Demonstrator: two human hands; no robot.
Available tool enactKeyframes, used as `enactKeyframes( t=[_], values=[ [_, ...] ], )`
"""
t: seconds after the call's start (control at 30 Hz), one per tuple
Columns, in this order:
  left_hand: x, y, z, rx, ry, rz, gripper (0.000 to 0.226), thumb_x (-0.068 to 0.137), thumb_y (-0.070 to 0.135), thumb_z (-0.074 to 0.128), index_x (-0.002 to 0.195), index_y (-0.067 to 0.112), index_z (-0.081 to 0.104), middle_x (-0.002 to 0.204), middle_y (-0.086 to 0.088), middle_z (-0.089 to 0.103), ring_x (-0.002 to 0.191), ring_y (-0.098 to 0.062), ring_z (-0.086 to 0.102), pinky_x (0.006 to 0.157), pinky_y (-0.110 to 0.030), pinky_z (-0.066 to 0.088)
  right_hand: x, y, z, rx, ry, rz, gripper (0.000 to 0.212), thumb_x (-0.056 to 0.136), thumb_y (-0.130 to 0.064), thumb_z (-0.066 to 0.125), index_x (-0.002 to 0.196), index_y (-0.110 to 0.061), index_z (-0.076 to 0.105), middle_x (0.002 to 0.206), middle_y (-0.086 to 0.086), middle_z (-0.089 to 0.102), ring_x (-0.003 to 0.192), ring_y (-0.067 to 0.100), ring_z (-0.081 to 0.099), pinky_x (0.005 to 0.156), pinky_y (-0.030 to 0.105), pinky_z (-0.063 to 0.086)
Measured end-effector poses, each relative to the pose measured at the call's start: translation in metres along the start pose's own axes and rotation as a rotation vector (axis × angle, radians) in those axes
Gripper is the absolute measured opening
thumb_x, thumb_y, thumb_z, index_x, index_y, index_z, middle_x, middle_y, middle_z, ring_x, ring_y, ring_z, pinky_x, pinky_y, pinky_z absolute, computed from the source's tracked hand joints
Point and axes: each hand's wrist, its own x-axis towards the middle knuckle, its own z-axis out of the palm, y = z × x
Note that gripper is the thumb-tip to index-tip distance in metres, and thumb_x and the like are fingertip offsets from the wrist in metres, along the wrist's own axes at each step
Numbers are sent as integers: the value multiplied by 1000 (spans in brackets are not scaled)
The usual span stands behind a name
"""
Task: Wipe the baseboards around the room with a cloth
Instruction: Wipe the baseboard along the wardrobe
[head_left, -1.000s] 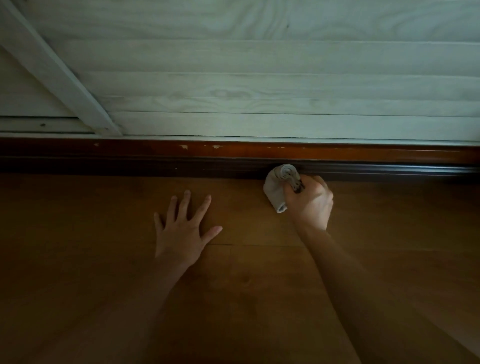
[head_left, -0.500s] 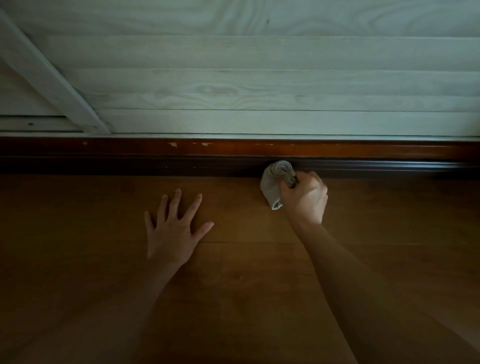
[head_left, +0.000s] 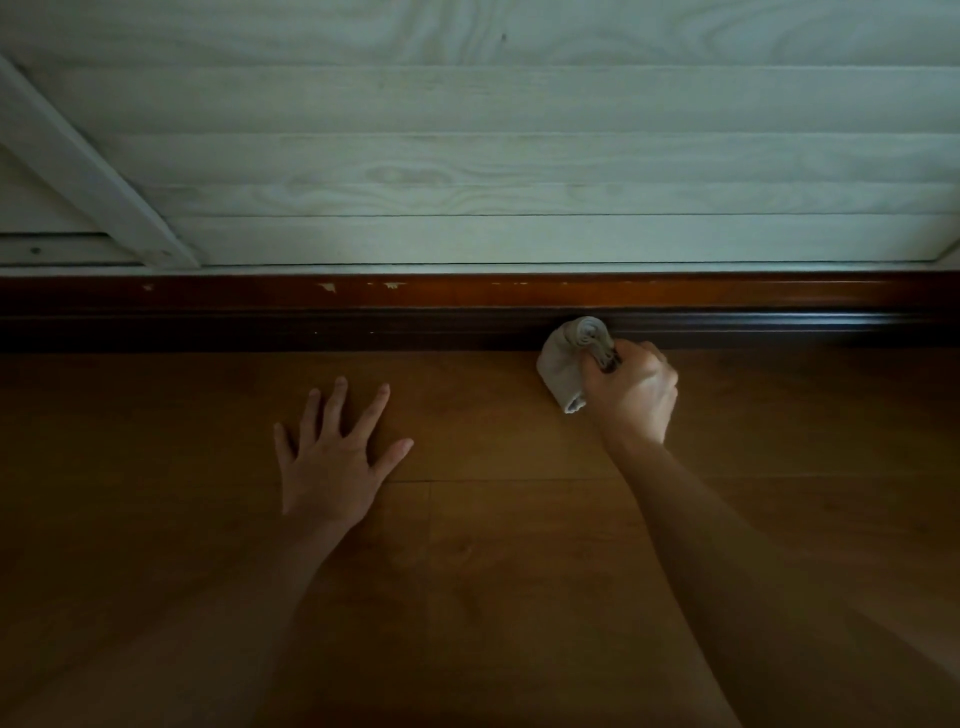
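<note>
Head view: right hand (head_left: 631, 397) fisted around bunched pale cloth (head_left: 569, 358), fingers curled tight on it. Cloth pressed against dark lower edge of brown baseboard (head_left: 467, 312), lower fold touching wooden floor (head_left: 493, 571). Left hand (head_left: 332, 457) flat on floor, fingers spread, holding nothing, well apart from cloth. Pale wood-plank wall (head_left: 519, 156) above baseboard; small paint chips along baseboard top.
</note>
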Motion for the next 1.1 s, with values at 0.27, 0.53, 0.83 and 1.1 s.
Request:
enactKeyframes(
  t=[0.27, 0.53, 0.83, 1.1],
  values=[
    [0, 4, -4, -8, -17, -14, 78, 80, 84, 5, 152, 57, -8, 169, 1, -8, 154, -28, -10, 120, -64, 5, 2, 3, -3, 7, 4, -43, 20, 83, -20, 70, 69, -5, 65, 74, 4, 51, 65, 27, 53, 60, 30, 36],
    [1, 2, -1, -18, -9, -7, 74, 85, 84, 12, 152, 57, -8, 168, 2, -9, 154, -28, -9, 120, -64, 4, -7, -12, 12, 25, 9, -118, 23, 82, -18, 71, 65, -6, 62, 73, 7, 55, 59, 27, 53, 54, 34, 43],
    [0, -1, -2, -43, -7, 21, 79, 84, 84, 9, 154, 51, -6, 168, 3, -10, 154, -23, -11, 121, -60, 3, -35, -64, 50, 62, -58, -186, 19, 81, -19, 73, 71, -5, 66, 78, 8, 58, 63, 30, 56, 57, 32, 43],
    [-7, -17, 7, -65, 76, 41, 96, 84, 85, 6, 160, 27, -2, 169, -3, -7, 155, -21, -9, 125, -46, 2, -58, -112, 79, 78, -122, -195, 22, 82, -24, 71, 70, -6, 64, 81, 8, 60, 66, 33, 59, 58, 36, 47]
  ],
)
